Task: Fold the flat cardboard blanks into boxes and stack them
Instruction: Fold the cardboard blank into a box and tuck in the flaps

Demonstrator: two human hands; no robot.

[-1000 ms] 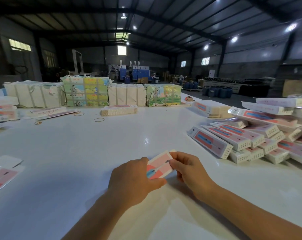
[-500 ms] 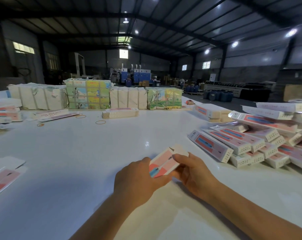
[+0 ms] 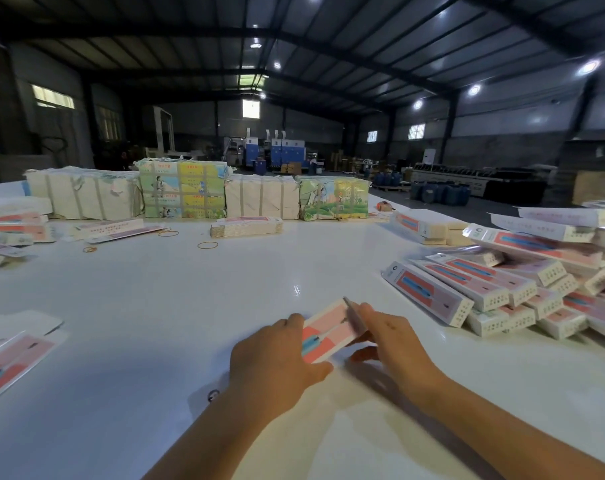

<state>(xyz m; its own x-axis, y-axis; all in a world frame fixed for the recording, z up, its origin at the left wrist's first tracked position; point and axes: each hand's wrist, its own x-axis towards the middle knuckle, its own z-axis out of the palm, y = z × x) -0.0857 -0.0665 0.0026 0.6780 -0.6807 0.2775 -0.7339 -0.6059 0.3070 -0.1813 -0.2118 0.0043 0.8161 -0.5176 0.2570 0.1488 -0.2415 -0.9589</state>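
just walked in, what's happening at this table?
A person is folding a pink carton blank into a box over a white table. The left hand grips its near end; the right hand works the far end, where a flap stands up. The box is not yet finished. Folded boxes lie heaped at the right, more flat blanks lie at the left, and wrapped bundles line the far edge.
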